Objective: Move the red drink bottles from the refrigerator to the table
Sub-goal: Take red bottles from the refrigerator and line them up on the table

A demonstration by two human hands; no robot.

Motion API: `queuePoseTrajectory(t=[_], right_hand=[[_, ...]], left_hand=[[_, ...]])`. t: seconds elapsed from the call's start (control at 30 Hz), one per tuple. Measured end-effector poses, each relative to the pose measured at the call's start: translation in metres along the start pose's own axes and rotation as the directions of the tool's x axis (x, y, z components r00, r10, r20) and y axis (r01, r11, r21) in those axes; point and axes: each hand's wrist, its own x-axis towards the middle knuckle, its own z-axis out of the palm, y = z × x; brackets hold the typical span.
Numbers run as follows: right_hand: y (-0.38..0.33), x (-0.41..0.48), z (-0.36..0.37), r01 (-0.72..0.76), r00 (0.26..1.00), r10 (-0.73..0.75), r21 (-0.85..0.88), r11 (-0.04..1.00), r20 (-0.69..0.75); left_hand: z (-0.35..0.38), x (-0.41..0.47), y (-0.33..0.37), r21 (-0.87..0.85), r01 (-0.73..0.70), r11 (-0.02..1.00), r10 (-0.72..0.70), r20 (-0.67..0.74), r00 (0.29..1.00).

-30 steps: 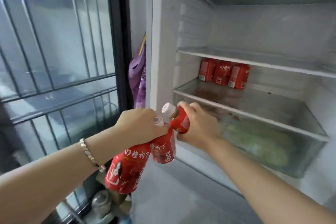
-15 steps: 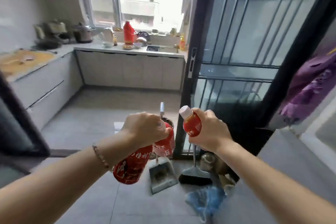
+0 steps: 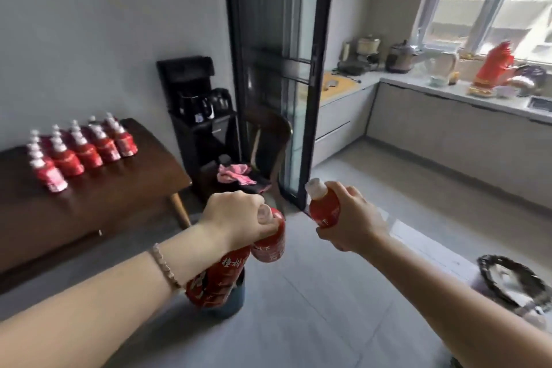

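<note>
Both forearms reach forward from the bottom of the frame. The left hand point(image 3: 236, 216), knuckles up with a beaded bracelet point(image 3: 165, 266) at the wrist, is curled around the necks of two red bottles point(image 3: 219, 281) that hang below the fist at the lower centre, their bodies touching. The right hand point(image 3: 351, 219), just right of centre, wraps around the body of a third red bottle point(image 3: 324, 209), tilted so that its pale cap points up and to the left.

The bottles are glossy, with round shoulders and red labels printed in white. At the middle left stands a dark wooden table point(image 3: 104, 203) with rounded corners and a slanted leg. On it, rows of red bottles point(image 3: 83, 151) stand upright, close together, away from the table's near edge, which is bare.

Smooth grey floor tiles point(image 3: 328, 293) spread between the hands and the table. Past the table's right corner are a black appliance stand point(image 3: 197, 104) and a chair with a pink cloth point(image 3: 236, 175), beside a black-framed sliding door point(image 3: 310, 98).
</note>
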Motion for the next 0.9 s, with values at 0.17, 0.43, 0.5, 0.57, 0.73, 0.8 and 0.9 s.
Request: queuePoseTrajectory(t=[0.17, 0.43, 0.5, 0.57, 0.73, 0.8, 0.9], right_hand=[[-0.138, 0.075, 0.090, 0.181, 0.971, -0.190, 0.073, 0.981, 0.144], [-0.300, 0.177, 0.203, 0.383, 0.858, -0.426, 0.193, 0.903, 0.287], [-0.337, 0.209, 0.235, 0.452, 0.812, -0.494, 0.201, 0.869, 0.311], [-0.371, 0.240, 0.258, 0.477, 0.785, -0.524, 0.216, 0.852, 0.330], [-0.441, 0.311, 0.315, 0.533, 0.719, -0.595, 0.265, 0.804, 0.360], [-0.465, 0.334, 0.336, 0.529, 0.715, -0.593, 0.268, 0.805, 0.370], [-0.497, 0.363, 0.369, 0.492, 0.725, -0.569, 0.286, 0.822, 0.389]], left_hand=[[-0.004, -0.037, -0.162, 0.008, 0.287, 0.958, -0.287, -0.010, 0.958], [0.008, -0.060, -0.335, 0.023, 0.620, 0.785, -0.620, 0.020, 0.784], [0.017, -0.056, -0.376, 0.043, 0.682, 0.730, -0.684, 0.031, 0.729], [0.024, -0.047, -0.413, 0.062, 0.727, 0.684, -0.730, 0.045, 0.682], [0.035, -0.018, -0.501, 0.082, 0.776, 0.625, -0.780, 0.073, 0.621], [0.040, -0.009, -0.534, 0.063, 0.791, 0.608, -0.793, 0.084, 0.603], [0.053, 0.001, -0.583, 0.050, 0.799, 0.600, -0.799, 0.094, 0.594]])
